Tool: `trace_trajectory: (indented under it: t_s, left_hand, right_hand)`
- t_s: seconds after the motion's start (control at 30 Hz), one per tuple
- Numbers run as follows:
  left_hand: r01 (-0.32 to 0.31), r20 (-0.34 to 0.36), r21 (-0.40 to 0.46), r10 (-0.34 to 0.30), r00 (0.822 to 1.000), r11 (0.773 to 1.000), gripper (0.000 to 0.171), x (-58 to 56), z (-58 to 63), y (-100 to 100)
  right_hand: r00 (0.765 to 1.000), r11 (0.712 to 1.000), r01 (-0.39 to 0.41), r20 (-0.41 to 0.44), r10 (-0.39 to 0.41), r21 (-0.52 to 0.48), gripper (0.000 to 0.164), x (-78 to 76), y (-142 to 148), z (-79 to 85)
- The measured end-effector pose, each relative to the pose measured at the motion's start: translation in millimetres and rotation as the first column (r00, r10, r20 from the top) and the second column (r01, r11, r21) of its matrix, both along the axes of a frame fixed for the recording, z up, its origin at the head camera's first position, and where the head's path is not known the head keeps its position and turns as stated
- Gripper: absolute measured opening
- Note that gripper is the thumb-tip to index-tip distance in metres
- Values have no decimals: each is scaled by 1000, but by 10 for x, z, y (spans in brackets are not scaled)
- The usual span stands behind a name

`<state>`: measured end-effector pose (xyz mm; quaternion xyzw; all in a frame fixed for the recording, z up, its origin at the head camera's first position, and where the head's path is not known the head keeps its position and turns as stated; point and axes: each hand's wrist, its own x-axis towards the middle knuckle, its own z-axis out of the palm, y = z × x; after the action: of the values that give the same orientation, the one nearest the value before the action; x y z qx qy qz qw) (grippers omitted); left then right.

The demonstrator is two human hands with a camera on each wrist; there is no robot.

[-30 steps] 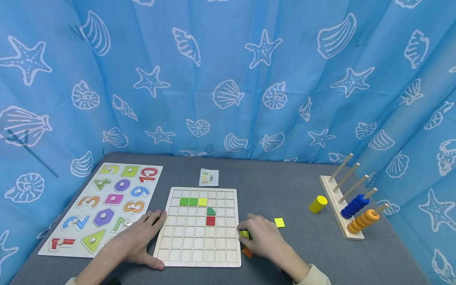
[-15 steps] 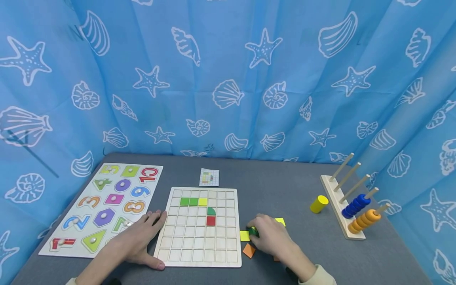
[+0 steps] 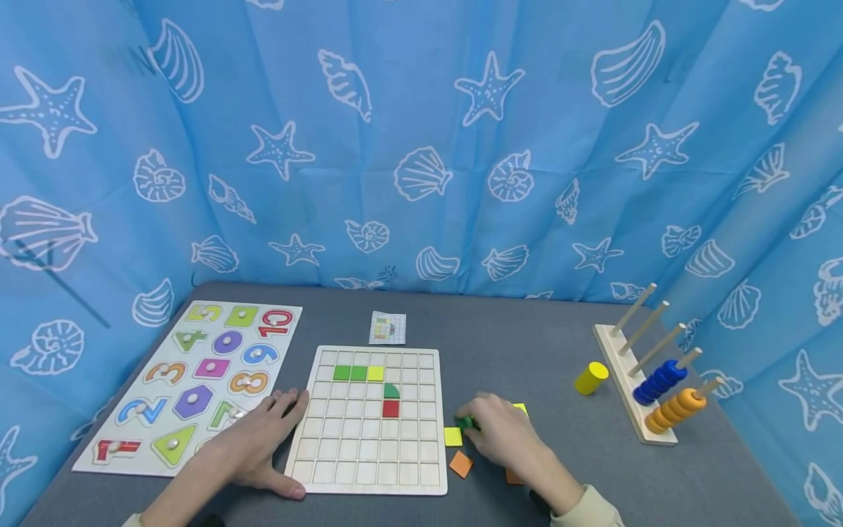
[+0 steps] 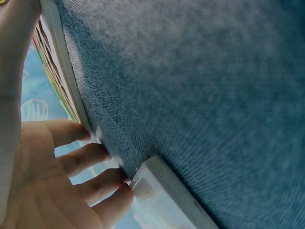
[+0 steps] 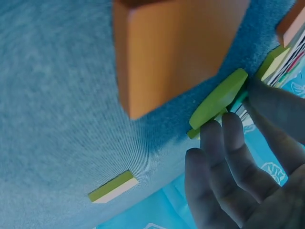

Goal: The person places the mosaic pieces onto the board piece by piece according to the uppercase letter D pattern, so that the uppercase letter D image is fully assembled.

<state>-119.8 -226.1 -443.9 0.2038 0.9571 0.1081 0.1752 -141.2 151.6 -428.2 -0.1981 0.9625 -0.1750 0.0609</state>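
Green piece (image 3: 466, 423): just right of bottom centre in the head view, mostly tucked under fingers. The right wrist view shows a light green face with a darker green sliver behind it, and honestly I can't tell if that's one piece or two.
Feel: my guess is painted wood, so light, stiff, pretty hard to break, maybe a bit slick on the flat face.
Where to grab: I'd go for the opposite thin edges, thumb one side and fingertips the other. Flat on the cloth, it'd be fiddly to get a nail under.
Right grip (image 3: 497, 432): looks pinched on the green piece, though the fingers hide the exact contact.
Loose bits: a yellow tile (image 3: 453, 437) by the board's right edge, an orange tile (image 3: 461, 464) just below it, and an orange block (image 3: 514, 477) partly behind the forearm.
Grid board (image 3: 369, 465): bottom centre, thin wood, five coloured tiles sitting in its squares.
Left grip (image 3: 266, 439): holding nothing, fingers spread, resting along the board's left edge.
Further out: number puzzle (image 3: 141, 388) at lower left, small card (image 3: 387, 328) above the board, yellow cylinder (image 3: 591, 378) and peg rack (image 3: 615, 359) at right, all on the grey surface (image 3: 514, 337).
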Motion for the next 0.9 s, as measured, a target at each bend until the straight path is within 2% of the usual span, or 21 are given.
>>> trace_trajectory:
  t_s: [0.27, 0.6, 0.77, 0.9]
  left_hand:
    - [0, -5, 0, 0, 1000, 1000, 142, 6, 6, 1]
    - [3, -3, -3, -3, 1000, 1000, 142, 0, 6, 7]
    - [1, -5, 2, -1, 1000, 1000, 142, 5, 10, 0]
    - [1, -4, 15, 0, 1000, 1000, 141, 13, 11, -7]
  right_hand:
    - [999, 998, -45, -27, 44, -53, 29, -36, -12, -34]
    - [996, 997, -69, -59, 67, -32, 37, -91, -78, -83]
    - [997, 996, -61, -44, 58, -62, 40, -132, -93, -83]
    - [996, 996, -60, -65, 56, -69, 35, -150, -90, -87]
